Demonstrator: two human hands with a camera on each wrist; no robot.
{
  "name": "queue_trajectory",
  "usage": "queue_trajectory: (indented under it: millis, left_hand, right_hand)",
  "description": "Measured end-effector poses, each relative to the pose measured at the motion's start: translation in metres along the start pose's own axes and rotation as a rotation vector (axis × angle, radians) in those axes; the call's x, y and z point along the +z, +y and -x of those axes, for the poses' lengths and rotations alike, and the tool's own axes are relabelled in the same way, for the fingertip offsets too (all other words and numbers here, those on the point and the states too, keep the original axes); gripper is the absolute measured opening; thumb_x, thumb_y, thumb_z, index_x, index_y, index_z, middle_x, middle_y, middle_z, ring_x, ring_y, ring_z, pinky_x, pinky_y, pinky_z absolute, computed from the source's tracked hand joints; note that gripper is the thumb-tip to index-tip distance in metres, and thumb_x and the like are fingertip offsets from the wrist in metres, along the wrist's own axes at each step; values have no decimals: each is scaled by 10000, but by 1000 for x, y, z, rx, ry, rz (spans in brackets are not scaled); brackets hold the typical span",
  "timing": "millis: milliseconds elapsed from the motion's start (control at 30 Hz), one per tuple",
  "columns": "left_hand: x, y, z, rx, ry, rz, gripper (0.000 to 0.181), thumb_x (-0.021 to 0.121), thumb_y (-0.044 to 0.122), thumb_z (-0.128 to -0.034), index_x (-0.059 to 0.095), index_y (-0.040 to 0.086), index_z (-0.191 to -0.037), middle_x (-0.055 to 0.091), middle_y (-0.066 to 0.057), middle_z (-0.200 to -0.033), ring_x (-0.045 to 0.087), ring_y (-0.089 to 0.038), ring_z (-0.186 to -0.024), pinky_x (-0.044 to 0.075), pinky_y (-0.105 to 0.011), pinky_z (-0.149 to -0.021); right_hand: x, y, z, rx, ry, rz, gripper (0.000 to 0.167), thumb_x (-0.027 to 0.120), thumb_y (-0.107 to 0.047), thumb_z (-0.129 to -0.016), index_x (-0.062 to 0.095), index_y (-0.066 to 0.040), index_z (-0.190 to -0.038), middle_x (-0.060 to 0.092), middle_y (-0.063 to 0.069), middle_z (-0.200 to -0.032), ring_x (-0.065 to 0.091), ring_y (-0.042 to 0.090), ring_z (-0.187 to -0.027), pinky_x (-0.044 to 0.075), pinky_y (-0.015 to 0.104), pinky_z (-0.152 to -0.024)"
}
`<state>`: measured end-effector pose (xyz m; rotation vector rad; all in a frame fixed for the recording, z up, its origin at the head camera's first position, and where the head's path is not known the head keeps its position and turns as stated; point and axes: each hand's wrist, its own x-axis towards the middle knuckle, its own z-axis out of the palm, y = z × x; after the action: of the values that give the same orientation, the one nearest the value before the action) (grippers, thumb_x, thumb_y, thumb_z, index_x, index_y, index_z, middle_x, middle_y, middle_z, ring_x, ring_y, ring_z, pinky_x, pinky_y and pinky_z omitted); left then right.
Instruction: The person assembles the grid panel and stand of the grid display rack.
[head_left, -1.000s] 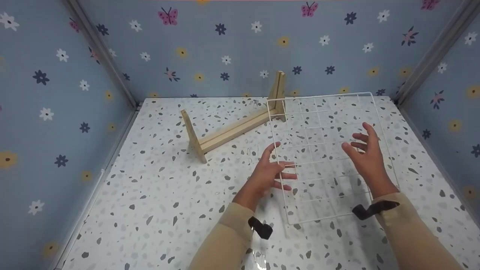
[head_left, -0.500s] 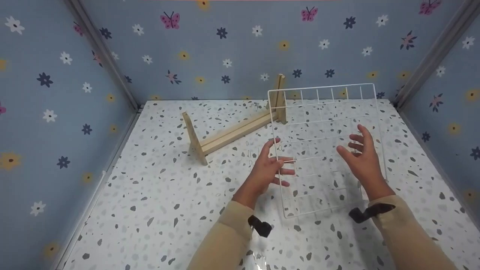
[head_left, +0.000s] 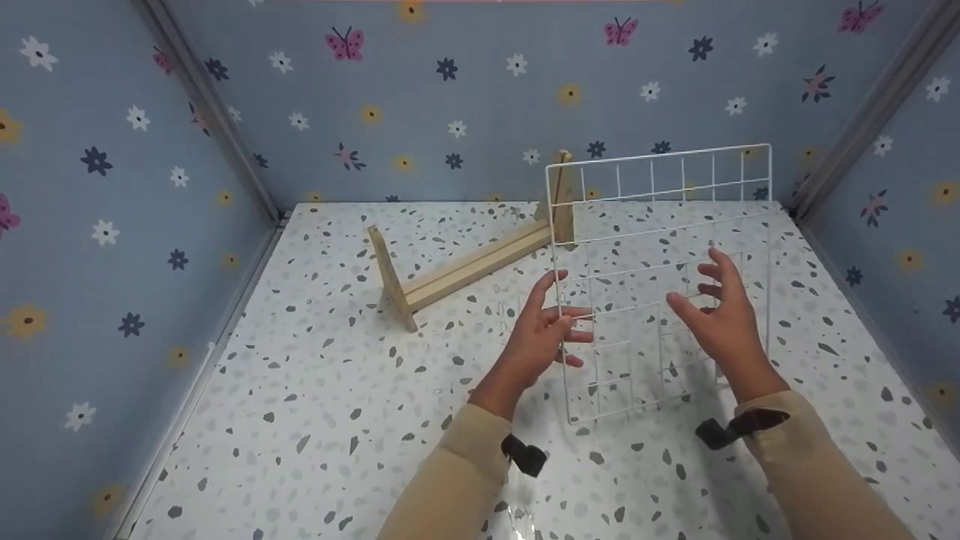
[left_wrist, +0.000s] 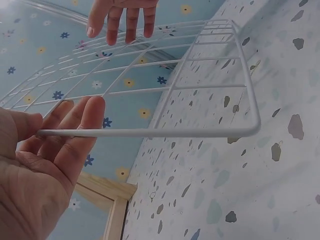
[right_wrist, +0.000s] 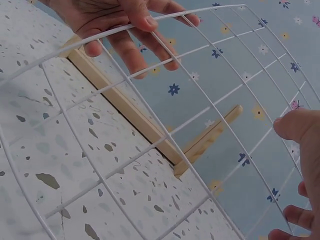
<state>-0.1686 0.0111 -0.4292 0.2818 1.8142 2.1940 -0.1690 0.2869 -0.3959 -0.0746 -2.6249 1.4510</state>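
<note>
A white wire grid panel (head_left: 658,156) is held tilted above the speckled table. My left hand (head_left: 529,341) grips its left edge wire, thumb on one side and fingers passing through to the other; the left wrist view shows that edge wire (left_wrist: 165,132) between thumb and fingers. My right hand (head_left: 727,322) hovers in front of the panel's right part, thumb and fingers spread apart, with nothing in its grasp. In the right wrist view the grid (right_wrist: 171,134) runs beside the right hand (right_wrist: 305,145). Behind the panel's left edge stands a wooden stand (head_left: 480,268) with two uprights.
The speckled white table (head_left: 300,450) is enclosed by blue flowered panels (head_left: 480,97) at the back and both sides. Several small thin wire pieces (head_left: 502,315) lie near the wooden stand, too faint to make out well. Black straps (head_left: 525,455) sit on both wrists.
The grid panel has tilted more upright: its far edge has risen and its right side has swung away. My right hand has shifted slightly left; my left hand keeps its grip.
</note>
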Motion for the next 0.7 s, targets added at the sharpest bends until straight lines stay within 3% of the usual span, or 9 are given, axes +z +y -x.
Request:
queue_trajectory:
  millis: [267, 700]
  left_hand:
    - [3, 1, 5, 60, -22, -53, 609, 480, 101, -1078, 325, 534, -1478, 697, 24, -1222, 725, -230, -1001, 639, -433, -670]
    - [10, 4, 11, 155, -38, -158, 591, 457, 136, -1091, 289, 555, -1472, 680, 113, -1247, 721, -157, -1007, 637, -405, -727]
  right_hand:
    - [4, -7, -3, 31, -12, 28, 1001, 722, -488, -918, 71, -253, -1641, 296, 169, -1610, 353, 402, -1432, 392, 610, -1106]
    - [11, -15, -1, -23, 91, 84, 887, 709, -435, -943, 205, -144, -1612, 494, 135, -1478, 453, 337, -1360, 444, 531, -1082]
